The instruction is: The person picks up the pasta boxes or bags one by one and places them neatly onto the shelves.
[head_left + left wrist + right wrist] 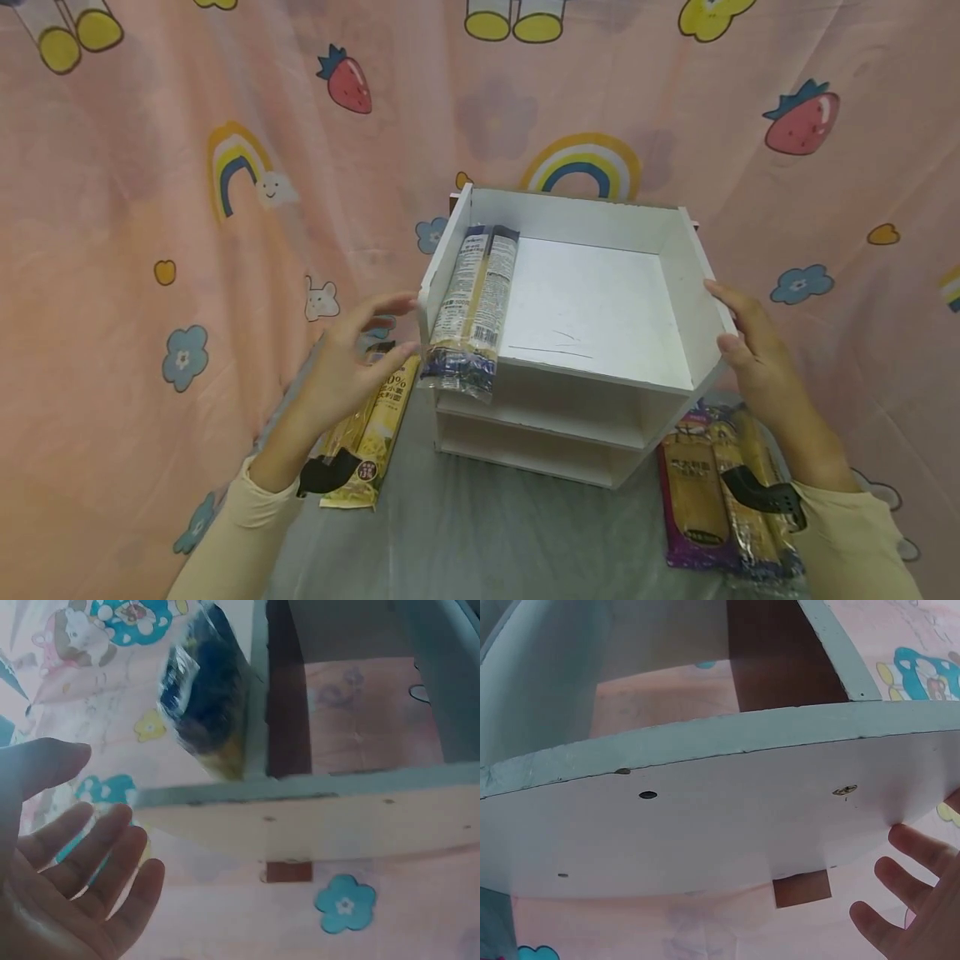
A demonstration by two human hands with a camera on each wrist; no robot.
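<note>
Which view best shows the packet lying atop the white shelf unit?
The head view: the packet shows nearly full length, its printed face visible. The left wrist view shows only one end, mostly blue; the right wrist view doesn't show it.

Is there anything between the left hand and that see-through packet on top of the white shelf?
Yes: the white side panel stands between the left hand and most of the packet. Its near end sticks out at the front, where nothing visible blocks the way.
</note>
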